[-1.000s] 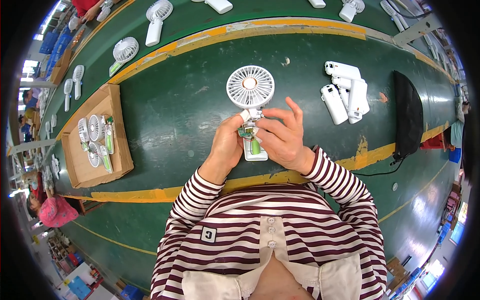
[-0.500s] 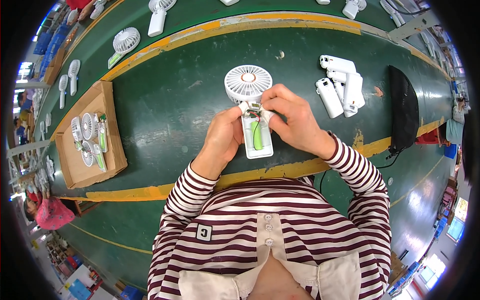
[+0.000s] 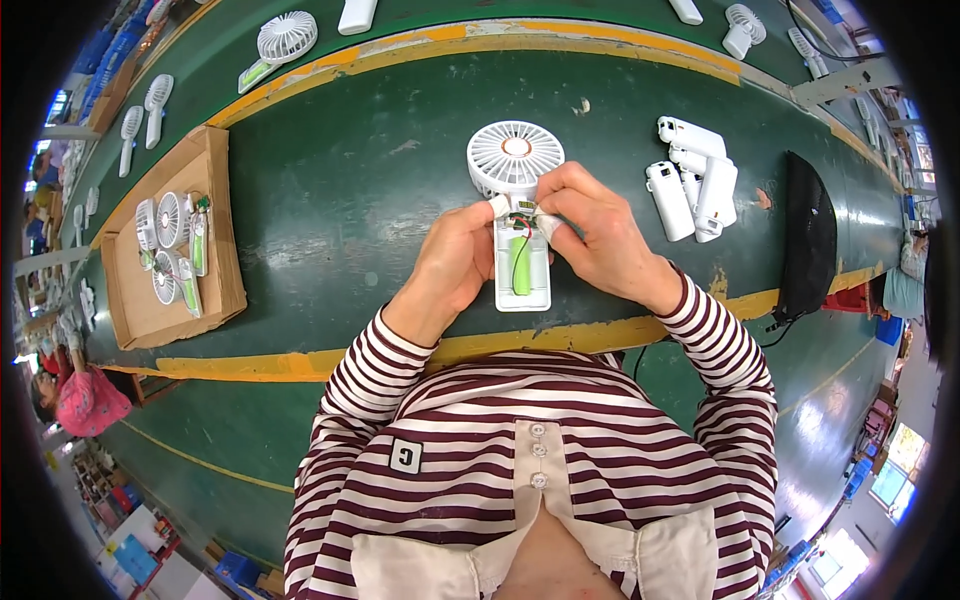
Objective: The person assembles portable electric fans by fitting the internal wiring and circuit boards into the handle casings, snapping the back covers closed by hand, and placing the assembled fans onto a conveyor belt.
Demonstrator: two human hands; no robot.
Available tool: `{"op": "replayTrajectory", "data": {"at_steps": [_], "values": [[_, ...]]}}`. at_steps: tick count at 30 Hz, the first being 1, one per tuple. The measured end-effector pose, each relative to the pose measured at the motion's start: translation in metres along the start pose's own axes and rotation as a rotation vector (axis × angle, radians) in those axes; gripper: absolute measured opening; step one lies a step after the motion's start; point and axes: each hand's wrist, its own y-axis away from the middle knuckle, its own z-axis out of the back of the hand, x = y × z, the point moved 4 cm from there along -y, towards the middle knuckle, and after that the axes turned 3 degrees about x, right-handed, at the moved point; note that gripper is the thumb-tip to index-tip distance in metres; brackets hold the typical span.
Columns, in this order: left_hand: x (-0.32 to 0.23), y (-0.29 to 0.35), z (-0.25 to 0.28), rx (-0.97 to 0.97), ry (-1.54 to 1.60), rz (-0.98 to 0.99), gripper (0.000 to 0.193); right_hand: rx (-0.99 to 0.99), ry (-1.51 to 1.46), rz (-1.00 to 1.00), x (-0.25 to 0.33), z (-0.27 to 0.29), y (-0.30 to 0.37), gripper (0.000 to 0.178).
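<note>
Right hand (image 3: 603, 240) moved outward since earlier frame. It and left hand (image 3: 448, 262) pinch fan neck (image 3: 518, 208); fan head (image 3: 515, 155) above grip, green battery (image 3: 521, 268) in handle (image 3: 506, 285) below.

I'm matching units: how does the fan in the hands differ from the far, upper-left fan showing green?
The held fan has the left hand and right hand on it; the far fan has none. The held fan's handle points down the picture; the far fan's slants lower left. Both have round white heads and green in the handle.
</note>
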Motion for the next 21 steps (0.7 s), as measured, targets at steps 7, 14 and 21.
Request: {"op": "replayTrajectory", "data": {"at_steps": [7, 14, 21], "values": [[-0.001, 0.001, 0.001, 0.049, 0.063, 0.004, 0.039, 0.004, 0.017, 0.042, 0.002, -0.001, -0.003, 0.015], [0.003, 0.000, 0.008, -0.031, 0.015, 0.025, 0.037, 0.025, 0.070, 0.095, 0.006, -0.003, -0.002, 0.017], [0.011, -0.002, 0.018, -0.095, -0.050, 0.037, 0.033, 0.087, 0.304, 0.223, 0.008, -0.013, 0.003, 0.013]]}}
